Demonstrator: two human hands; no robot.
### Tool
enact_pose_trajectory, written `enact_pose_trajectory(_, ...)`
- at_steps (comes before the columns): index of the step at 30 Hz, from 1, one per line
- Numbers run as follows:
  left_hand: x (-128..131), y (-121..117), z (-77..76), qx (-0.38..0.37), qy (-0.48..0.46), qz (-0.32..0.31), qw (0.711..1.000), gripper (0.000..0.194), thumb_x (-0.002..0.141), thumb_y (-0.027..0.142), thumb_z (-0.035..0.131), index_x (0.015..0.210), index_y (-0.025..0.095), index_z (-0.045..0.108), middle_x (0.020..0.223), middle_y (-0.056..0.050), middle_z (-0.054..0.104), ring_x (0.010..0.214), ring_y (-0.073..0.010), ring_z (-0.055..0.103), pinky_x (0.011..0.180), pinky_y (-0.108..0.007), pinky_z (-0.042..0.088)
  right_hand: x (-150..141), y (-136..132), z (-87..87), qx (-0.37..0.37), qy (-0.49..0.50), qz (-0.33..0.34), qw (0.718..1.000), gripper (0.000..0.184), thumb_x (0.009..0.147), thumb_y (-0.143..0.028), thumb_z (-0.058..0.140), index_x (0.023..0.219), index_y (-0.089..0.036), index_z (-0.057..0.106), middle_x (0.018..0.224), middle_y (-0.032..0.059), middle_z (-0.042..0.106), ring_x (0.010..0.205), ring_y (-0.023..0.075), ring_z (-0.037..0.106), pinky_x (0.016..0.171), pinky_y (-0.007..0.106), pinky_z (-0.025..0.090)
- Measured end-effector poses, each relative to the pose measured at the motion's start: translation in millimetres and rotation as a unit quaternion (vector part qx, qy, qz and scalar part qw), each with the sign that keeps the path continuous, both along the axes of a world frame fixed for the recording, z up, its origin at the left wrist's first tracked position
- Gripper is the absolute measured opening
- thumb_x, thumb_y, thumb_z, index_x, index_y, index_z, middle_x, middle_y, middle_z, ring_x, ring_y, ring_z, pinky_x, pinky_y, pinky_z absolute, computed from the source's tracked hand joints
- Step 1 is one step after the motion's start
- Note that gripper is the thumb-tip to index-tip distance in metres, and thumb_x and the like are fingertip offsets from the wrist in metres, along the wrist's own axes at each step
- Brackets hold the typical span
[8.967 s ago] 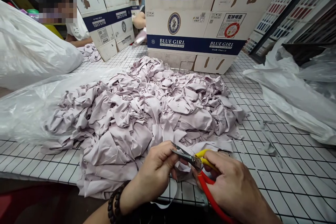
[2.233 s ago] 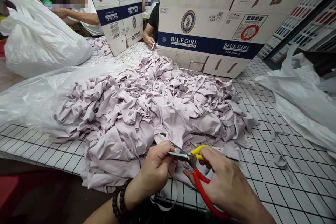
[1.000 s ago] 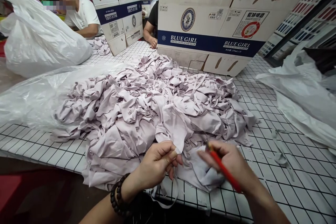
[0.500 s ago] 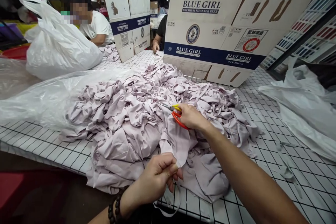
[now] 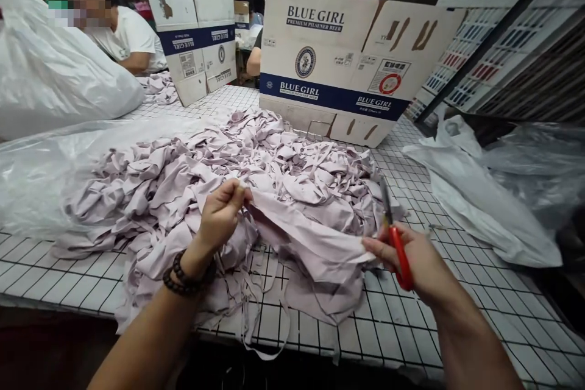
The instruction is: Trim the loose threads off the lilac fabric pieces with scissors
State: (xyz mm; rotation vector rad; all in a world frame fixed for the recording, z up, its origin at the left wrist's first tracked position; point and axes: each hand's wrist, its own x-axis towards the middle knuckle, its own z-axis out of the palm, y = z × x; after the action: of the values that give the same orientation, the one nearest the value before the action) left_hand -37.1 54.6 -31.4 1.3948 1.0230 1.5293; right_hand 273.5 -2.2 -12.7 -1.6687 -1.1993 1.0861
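A piece of pale mauve fabric (image 5: 301,228) is stretched between my two hands above the table. My left hand (image 5: 222,212), closed in a pinch, grips its left end. At the fabric's right end is my right hand (image 5: 404,253), its thumb and finger pinching the edge. That hand also holds scissors (image 5: 400,259) with red handles, the blades pointing up and away. Around and behind lies a big heap of the same mauve fabric pieces (image 5: 178,177). Thin fabric strips (image 5: 249,317) hang at the table's near edge below my left hand.
Upright cardboard panels (image 5: 329,67) stand behind the heap, with another cardboard panel (image 5: 194,42) farther left. Plastic bags lie at left (image 5: 59,67) and right (image 5: 484,195) on the grid-patterned table (image 5: 493,304). A person (image 5: 130,36) sits across at the left.
My left hand has moved up and left, and my right hand down and right. The fabric is now stretched between them. The scissors have swung from pointing left to pointing up. The view has shifted right.
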Motion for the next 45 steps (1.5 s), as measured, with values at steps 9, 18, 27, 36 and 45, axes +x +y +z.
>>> enact_pose_trajectory(9, -7.8, -20.3, 13.7, -0.109, 0.327, 0.075, 0.936, 0.030, 0.079, 0.046, 0.065, 0.073, 0.017, 0.068, 0.096, -0.010, 0.063, 0.077, -0.0214, 0.056, 0.069, -0.031, 0.043, 6.5, -27.7, -25.7, -0.011, 0.077, 0.030, 0.996, 0.042, 0.065, -0.045, 0.083, 0.070, -0.020, 0.050, 0.054, -0.0085, 0.046, 0.045, 0.0067, 0.040, 0.043, 0.021, 0.032)
enact_pose_trajectory(18, 55.3, -87.8, -1.5, -0.338, 0.138, -0.331, 0.870, 0.065, 0.089, 0.067, 0.037, 0.070, 0.012, 0.066, 0.061, -0.004, 0.064, 0.039, -0.0078, 0.045, 0.038, -0.019, 0.032, -61.3, -62.2, 7.9, -0.066, 0.209, 0.160, 0.962, 0.039, 0.075, -0.048, 0.074, 0.072, -0.022, 0.046, 0.051, -0.0097, 0.042, 0.042, 0.0063, 0.033, 0.039, 0.020, 0.024)
enact_pose_trajectory(27, 51.4, -70.5, -14.5, -0.372, 0.031, -0.312, 0.873, 0.049, 0.071, 0.059, 0.071, 0.072, 0.011, 0.065, 0.050, 0.004, 0.055, 0.035, -0.0024, 0.031, 0.036, -0.017, 0.020, -104.5, -91.7, -23.8, -0.071, 0.226, 0.141, 0.961, 0.035, 0.075, -0.046, 0.074, 0.076, -0.021, 0.049, 0.071, -0.0041, 0.055, 0.050, 0.0067, 0.041, 0.046, 0.020, 0.034)
enact_pose_trajectory(36, 52.0, -82.9, 15.6, -0.336, -0.091, -0.353, 0.869, 0.041, 0.077, 0.049, 0.072, 0.091, 0.010, 0.073, 0.069, -0.002, 0.063, 0.042, -0.0017, 0.037, 0.042, -0.017, 0.027, -110.8, -61.1, -44.8, 0.064, 0.284, -0.001, 0.957, 0.044, 0.065, -0.039, 0.082, 0.097, -0.024, 0.056, 0.056, -0.0095, 0.050, 0.041, 0.0082, 0.044, 0.043, 0.022, 0.043)
enact_pose_trajectory(45, 49.7, -83.9, 24.2, -0.167, 0.074, -0.224, 0.957, 0.030, 0.088, 0.039, 0.060, 0.079, 0.017, 0.078, 0.085, -0.006, 0.056, 0.077, -0.0154, 0.053, 0.071, -0.026, 0.045, -95.8, -30.2, -33.1, 0.159, 0.250, -0.032, 0.954, 0.029, 0.070, -0.026, 0.079, 0.079, -0.023, 0.052, 0.090, 0.0039, 0.073, 0.068, 0.0155, 0.065, 0.064, 0.027, 0.053)
